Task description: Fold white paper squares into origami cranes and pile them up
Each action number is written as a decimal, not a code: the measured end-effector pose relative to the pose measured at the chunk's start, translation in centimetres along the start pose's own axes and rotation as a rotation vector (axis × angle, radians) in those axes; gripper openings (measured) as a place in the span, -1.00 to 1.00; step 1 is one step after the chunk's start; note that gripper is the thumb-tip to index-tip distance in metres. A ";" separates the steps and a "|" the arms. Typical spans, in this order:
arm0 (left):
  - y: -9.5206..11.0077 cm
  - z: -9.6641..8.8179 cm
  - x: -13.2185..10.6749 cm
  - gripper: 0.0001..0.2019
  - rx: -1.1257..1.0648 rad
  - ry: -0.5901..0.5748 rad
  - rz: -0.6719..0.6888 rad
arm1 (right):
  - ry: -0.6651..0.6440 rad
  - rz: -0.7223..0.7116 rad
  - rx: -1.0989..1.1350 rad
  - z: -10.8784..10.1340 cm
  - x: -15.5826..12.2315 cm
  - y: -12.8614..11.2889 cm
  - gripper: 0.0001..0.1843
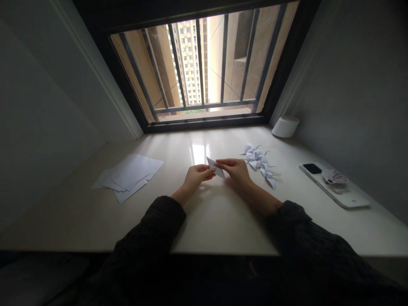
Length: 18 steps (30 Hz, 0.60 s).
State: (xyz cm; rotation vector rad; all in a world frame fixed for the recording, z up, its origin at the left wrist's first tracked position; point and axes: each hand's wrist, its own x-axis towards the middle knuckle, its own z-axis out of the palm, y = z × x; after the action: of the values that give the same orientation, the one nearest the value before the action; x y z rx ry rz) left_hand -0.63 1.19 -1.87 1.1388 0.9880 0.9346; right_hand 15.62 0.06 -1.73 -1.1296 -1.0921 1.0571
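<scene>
A small folded piece of white paper [219, 171] with pointed corners is held up over the middle of the pale ledge. My left hand [197, 176] pinches its left side between thumb and fingers. My right hand [235, 170] grips the paper's upper right edge with its fingertips. Just beyond my right hand lie several folded white paper cranes [256, 159] in a cluster, their thin points sticking out to the right. Farther to the left, a loose pile of white paper sheets [130, 173] is fanned out flat.
A white phone [338, 189] with a round grip on its back lies at the right. A white cylindrical object [285, 127] stands in the back right corner by the barred window [204, 68]. The ledge's [219, 238] front edge runs below my forearms.
</scene>
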 end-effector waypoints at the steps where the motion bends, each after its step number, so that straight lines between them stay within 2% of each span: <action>1: 0.0 0.0 0.0 -0.60 0.005 -0.002 -0.004 | -0.010 -0.006 -0.014 0.0 0.0 0.0 -0.66; 8: 0.0 -0.2 0.0 -0.60 0.032 0.015 0.001 | -0.063 -0.003 -0.046 -0.3 0.2 0.0 -0.65; 18: 0.3 -0.4 -0.3 -0.60 0.189 0.034 0.058 | -0.122 -0.020 -0.097 -0.3 0.1 0.4 -0.61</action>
State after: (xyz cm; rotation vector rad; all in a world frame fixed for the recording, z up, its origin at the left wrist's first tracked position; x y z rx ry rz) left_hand -1.11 1.09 -1.62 1.3191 1.0933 0.9238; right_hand 15.87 0.17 -2.12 -1.1401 -1.2601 1.0786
